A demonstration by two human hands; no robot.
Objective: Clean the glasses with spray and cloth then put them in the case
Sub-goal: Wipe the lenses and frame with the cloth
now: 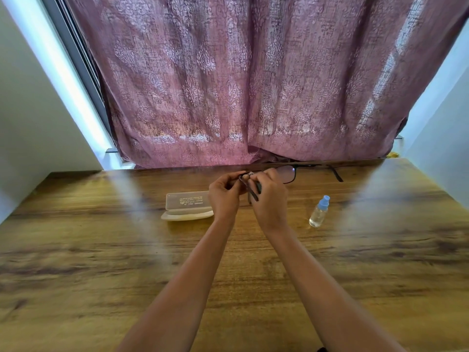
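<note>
Dark-framed glasses [289, 174] are held up over the far middle of the wooden table [101, 250]. My left hand [224, 196] grips the frame's left end by the hinge. My right hand [270, 196] pinches the left lens area, which my fingers hide; a scrap of light cloth seems to show between them. The right lens and right temple arm stick out to the right. The clear glasses case [186, 205] lies open left of my hands. A small clear spray bottle [319, 212] with a blue cap stands to the right.
A pink patterned curtain [253, 85] hangs right behind the table's far edge. White walls flank the table on both sides.
</note>
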